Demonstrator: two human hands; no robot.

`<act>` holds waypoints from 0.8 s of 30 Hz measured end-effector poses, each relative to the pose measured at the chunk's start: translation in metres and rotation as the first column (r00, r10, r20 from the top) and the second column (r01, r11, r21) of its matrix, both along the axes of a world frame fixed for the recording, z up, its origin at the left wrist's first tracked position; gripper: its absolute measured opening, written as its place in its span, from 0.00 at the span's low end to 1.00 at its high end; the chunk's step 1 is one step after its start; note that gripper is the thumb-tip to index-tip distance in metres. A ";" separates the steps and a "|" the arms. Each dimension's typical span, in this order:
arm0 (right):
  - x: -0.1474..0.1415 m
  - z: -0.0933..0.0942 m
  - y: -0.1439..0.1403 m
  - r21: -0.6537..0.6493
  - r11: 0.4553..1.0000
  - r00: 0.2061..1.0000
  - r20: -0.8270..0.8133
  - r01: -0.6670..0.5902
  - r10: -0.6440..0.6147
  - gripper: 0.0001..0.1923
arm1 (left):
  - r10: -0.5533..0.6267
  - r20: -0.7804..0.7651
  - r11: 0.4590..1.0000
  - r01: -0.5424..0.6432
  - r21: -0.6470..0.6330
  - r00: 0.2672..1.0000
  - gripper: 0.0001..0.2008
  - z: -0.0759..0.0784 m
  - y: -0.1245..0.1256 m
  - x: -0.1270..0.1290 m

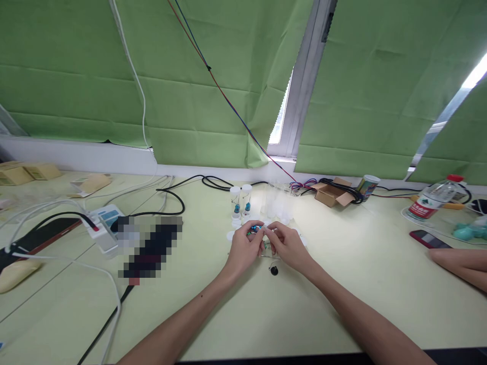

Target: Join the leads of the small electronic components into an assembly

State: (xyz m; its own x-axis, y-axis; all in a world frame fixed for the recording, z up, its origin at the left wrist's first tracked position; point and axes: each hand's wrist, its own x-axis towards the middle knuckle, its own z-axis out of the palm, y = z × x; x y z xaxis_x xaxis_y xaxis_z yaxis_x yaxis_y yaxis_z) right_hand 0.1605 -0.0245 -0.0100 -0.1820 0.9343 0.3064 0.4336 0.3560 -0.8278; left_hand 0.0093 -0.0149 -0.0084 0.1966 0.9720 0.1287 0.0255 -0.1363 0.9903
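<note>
Over the middle of the table my two hands meet, fingertips together. A small blue part (255,228) shows within the curled fingers of my left hand (245,246); its kind is too small to tell. My right hand (288,247) is closed in a pinch against the left fingertips, and what it grips is hidden. Below the hands lies a clear piece with green bits (268,249), partly covered. Nearer me is a small round black part (274,270) with a thin wire. Just beyond stand two clear white-capped tubes (235,202) with blue parts inside.
Clear plastic containers (279,202) stand behind my hands. Farther right are an open cardboard box (332,194), a can (368,186), a water bottle (431,200), a phone (429,239) and another person's arm (460,263). Left are a power strip (103,233), a mouse (19,275) and cables.
</note>
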 end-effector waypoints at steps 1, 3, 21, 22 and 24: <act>0.000 0.000 0.000 -0.006 1.000 1.000 -0.019 -0.010 0.010 0.15 | 0.009 0.002 1.000 -0.009 0.002 1.000 0.18 0.000 0.000 0.000; 0.000 0.000 -0.001 -0.010 1.000 0.999 -0.042 -0.026 0.025 0.15 | 0.020 0.007 1.000 -0.020 0.004 1.000 0.18 0.000 0.001 0.000; 0.000 0.001 -0.001 0.020 1.000 1.000 0.004 0.011 -0.011 0.17 | -0.002 0.014 1.000 0.002 -0.003 1.000 0.18 0.003 0.001 0.000; 0.000 0.002 -0.001 0.017 1.000 1.000 -0.014 0.004 -0.003 0.16 | 0.008 0.021 1.000 -0.008 -0.004 1.000 0.18 0.004 0.001 -0.001; -0.001 0.001 -0.001 0.011 1.000 0.999 -0.045 -0.012 0.012 0.15 | 0.024 0.030 1.000 -0.024 0.001 0.999 0.17 0.005 0.001 -0.001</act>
State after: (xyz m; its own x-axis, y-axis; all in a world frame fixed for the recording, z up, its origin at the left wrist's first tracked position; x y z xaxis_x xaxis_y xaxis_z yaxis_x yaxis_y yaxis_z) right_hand 0.1598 -0.0259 -0.0085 -0.1789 0.9287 0.3250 0.3916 0.3702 -0.8424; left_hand 0.0082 -0.0137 -0.0035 0.1696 0.9761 0.1358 -0.0010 -0.1377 0.9905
